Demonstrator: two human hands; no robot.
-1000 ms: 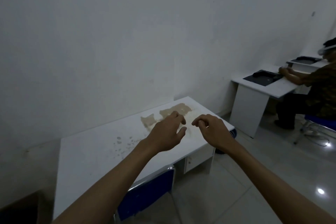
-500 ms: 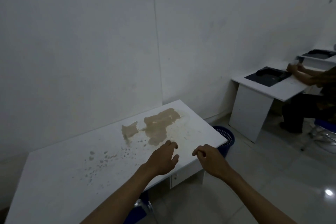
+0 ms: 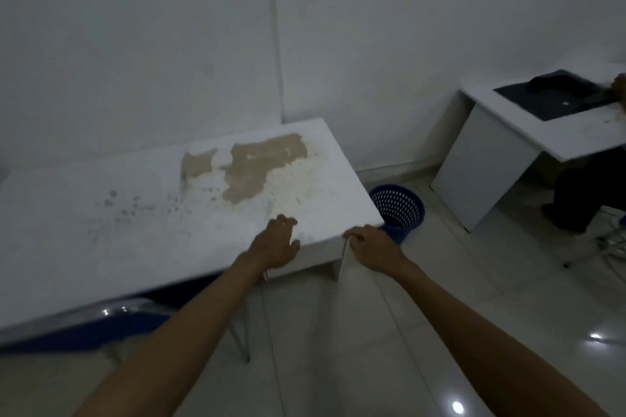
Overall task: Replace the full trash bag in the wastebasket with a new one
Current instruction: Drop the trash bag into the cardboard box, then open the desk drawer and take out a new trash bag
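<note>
Both hands are reaching forward with nothing in their grip, the left hand (image 3: 276, 244) spread loosely and the right hand (image 3: 371, 245) half curled, seemingly heading for the blue perforated plastic wastebasket (image 3: 398, 210) sitting on the floor beside the stained white surface (image 3: 101, 230), no writing being readable anywhere.

The near table (image 3: 101, 234) has a matt white coating that is worn through toward its 1 o'clock corner, baring a rough tan patch (image 3: 261, 162) like raw board, with small chips scattered toward 9 o'clock. The wastebasket (image 3: 399, 210) at 3 o'clock of the table looks like blue perforated plastic, and the floor (image 3: 474, 281) is glossy pale tile with bright light glints. The chair (image 3: 111, 325) under the table shows shiny metal tubing and blue padding
</note>
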